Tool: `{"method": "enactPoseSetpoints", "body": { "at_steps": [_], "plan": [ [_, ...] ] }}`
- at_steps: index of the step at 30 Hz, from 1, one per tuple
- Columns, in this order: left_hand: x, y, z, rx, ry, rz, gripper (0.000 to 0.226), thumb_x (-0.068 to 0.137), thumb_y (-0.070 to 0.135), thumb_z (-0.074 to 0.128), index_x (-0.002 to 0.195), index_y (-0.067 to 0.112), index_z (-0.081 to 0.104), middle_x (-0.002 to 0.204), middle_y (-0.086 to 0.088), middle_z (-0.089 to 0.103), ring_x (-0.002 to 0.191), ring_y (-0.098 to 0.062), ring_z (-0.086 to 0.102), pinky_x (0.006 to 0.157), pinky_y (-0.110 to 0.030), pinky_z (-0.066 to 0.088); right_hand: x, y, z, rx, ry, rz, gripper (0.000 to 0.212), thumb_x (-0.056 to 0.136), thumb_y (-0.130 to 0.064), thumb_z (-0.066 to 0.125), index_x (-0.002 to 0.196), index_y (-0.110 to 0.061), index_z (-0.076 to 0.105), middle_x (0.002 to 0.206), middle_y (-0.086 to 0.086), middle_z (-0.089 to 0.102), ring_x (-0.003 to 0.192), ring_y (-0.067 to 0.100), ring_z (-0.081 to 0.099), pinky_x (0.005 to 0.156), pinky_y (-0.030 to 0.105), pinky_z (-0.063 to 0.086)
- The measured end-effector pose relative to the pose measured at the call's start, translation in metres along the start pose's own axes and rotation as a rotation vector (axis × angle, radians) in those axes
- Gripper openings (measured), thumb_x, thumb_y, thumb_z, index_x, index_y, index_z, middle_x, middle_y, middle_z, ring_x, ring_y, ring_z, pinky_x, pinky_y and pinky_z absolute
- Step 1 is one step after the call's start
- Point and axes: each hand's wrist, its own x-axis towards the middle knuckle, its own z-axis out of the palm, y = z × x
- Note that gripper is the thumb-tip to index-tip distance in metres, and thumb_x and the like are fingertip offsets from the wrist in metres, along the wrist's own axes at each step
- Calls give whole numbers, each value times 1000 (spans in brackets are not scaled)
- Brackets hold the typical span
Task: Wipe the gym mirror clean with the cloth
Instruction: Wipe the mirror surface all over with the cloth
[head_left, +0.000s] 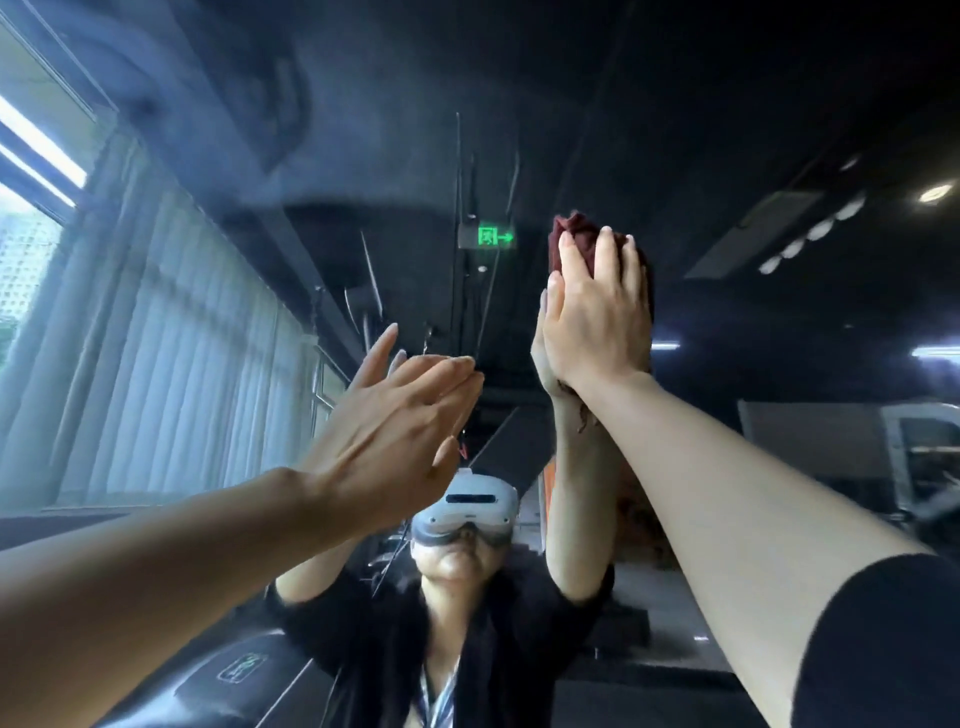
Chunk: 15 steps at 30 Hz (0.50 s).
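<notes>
Cloth (574, 239): dark red, bunched, pressed high against the mirror (753, 130) under the right hand (597, 306). Fingers of that hand lie straight and close together over the cloth, palm pushing it flat to the glass; a wad of red fabric sticks out above the fingertips and a ragged bit shows below the wrist. The hand presses the cloth and does not curl round it. Right arm reaches up from the lower right corner, bare forearm, black sleeve (883, 649) at the edge. Left hand (395, 415) raised lower and to the left of the cloth, fingers straight and slightly spread, holding nothing; its fingertips meet their own reflection, so it appears to rest flat on the glass. Mirror fills the view ahead. Upper left part of the glass looks hazy and smeared. Reflected in it: the person in dark clothing, wearing a white headset (470, 512), both arms up; a dark ceiling with a green exit sign (493, 237) just left of the cloth; round ceiling lights at upper right; pale vertical blinds (171, 322) and a bright window (26, 249) along the left side. Gym equipment shows dimly at lower left and far right.
</notes>
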Motion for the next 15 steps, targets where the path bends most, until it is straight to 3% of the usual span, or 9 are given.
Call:
{"method": "enactPoseSetpoints", "body": {
  "at_steps": [7, 10, 15],
  "plan": [
    [7, 30, 6, 11, -33, 39, 57, 75, 24, 74, 129, 8, 66, 131, -8, 64, 117, -25, 63, 118, -59, 17, -38, 88, -23, -30, 9, 116, 51, 106, -32, 26, 154, -17, 38, 161, 19, 27, 150, 39, 20, 123, 51, 19],
    [-3, 27, 1, 30, -72, 45, 58, 74, 26, 79, 128, 8, 67, 130, -9, 65, 117, -26, 64, 115, -64, 25, -55, 104, -26, -31, 31, 173, 54, 105, -33, 23, 154, -16, 37, 161, 20, 26, 149, 42, 20, 122, 53, 20],
    [-31, 3, -13, 48, -106, 18, 54, 83, 31, 43, 126, 7, 68, 128, -9, 66, 112, -25, 66, 115, -61, 19, -74, 58, -17, 21, 100, 321, 56, 102, -33, 27, 147, -7, 47, 151, 29, 36, 140, 49, 31, 119, 55, 25]
  ]
}}
